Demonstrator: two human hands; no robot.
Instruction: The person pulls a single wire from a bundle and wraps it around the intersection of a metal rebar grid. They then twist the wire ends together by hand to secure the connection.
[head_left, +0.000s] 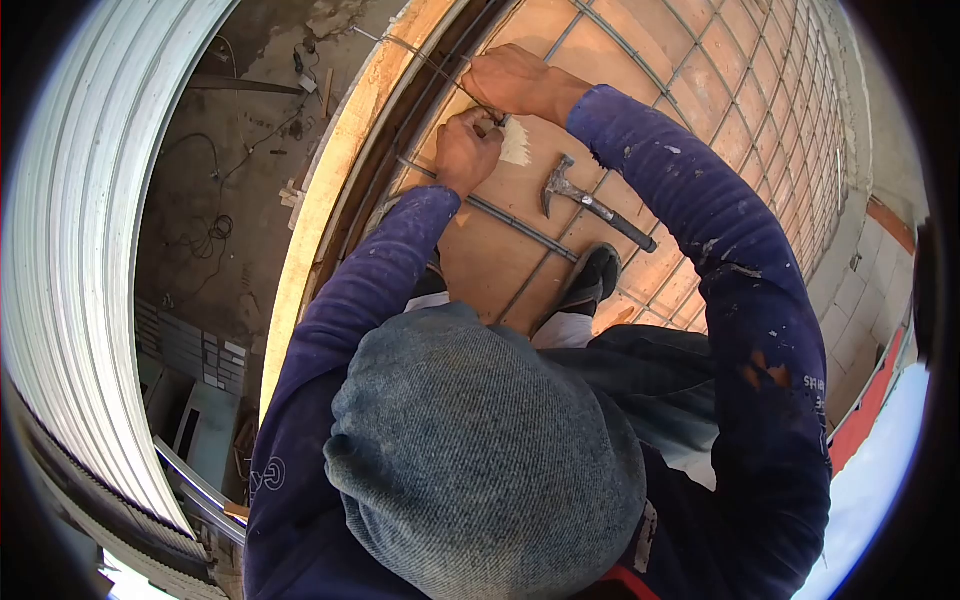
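Note:
My left hand (467, 150) is closed, with thumb and fingers pinched beside the rebar at the wooden edge. What lies between its fingertips is too small to make out. Just above it, my right hand (512, 80) bends down with curled fingers against a thin bar that crosses the edge; its fingertips are partly hidden. A pale jagged patch (516, 143) shows on the orange-brown panel (490, 262) right beside both hands. The hammer (598, 205), with metal head and dark handle, lies on the rebar grid (735, 100) to the right of my hands.
A curved wooden board (345, 165) borders the panel on the left, with a drop to a lower floor (215, 230) beyond. Corrugated metal sheeting (75, 200) stands far left. A dark shoe (595, 275) rests on the panel. Rounded denim fabric (490, 450) fills the lower middle.

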